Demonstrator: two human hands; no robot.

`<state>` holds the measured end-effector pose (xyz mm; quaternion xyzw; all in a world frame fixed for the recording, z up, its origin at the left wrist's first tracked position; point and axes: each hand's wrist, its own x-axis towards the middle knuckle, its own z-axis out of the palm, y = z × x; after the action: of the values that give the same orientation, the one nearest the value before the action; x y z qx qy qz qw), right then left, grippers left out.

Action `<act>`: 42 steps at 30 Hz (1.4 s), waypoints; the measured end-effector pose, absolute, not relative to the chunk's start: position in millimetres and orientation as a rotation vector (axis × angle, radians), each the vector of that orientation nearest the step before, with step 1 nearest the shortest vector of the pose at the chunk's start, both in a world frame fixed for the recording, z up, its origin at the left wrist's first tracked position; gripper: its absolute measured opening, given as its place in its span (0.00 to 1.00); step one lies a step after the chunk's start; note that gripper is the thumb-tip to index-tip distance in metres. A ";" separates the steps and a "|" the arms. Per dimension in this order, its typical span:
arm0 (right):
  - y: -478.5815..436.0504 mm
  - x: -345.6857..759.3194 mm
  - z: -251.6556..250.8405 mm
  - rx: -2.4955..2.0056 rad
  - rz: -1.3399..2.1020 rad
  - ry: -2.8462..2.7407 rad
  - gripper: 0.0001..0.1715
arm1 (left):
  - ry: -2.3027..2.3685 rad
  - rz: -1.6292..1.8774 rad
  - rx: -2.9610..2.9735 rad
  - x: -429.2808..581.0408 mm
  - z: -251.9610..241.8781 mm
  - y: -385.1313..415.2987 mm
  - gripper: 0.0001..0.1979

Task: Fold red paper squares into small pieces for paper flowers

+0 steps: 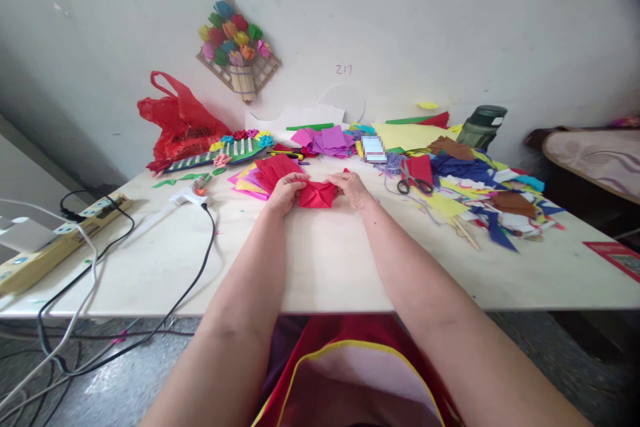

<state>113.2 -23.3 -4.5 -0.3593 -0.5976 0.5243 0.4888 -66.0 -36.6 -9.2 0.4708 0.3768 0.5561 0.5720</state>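
While the left hand (287, 193) pinched the red paper (317, 195) at nine o'clock, the right hand (355, 190) apparently gripped it at three, the paper's long axis running between them, neither hand nearer.

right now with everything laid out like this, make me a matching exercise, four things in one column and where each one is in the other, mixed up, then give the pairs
Things
1. folded red paper
2. scissors
3. red plastic bag
4. paper-flower wall decoration

Places
A. on the table, to the right of the right hand
B. on the wall, above the table
C. between the fingers of the left hand and the right hand
D. at the back left of the table

Pairs: 1-C, 2-A, 3-D, 4-B
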 end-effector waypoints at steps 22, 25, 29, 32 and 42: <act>-26.1 103.5 -4.1 -0.970 1.180 -1.418 0.11 | 0.930 1.298 1.089 -52.0 -6.5 -37.5 0.21; -26.0 102.7 -4.1 -0.960 1.186 -1.417 0.12 | 0.959 1.290 1.123 -50.8 -7.4 -36.8 0.20; -27.8 101.4 -2.1 -0.966 1.182 -1.409 0.11 | 1.048 1.301 1.153 -50.6 -10.9 -34.1 0.18; -28.6 100.6 -1.5 -0.968 1.176 -1.410 0.12 | 1.142 1.352 1.187 -51.5 -15.6 -29.9 0.18; -23.6 106.1 -6.1 -0.921 1.303 -1.401 0.24 | 1.406 1.403 1.511 -56.2 -14.1 -26.3 0.24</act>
<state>106.1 -23.6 -6.1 -0.3787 -0.5763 0.5358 0.4872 -56.2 -26.3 -14.1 0.5744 0.5341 0.5330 0.3175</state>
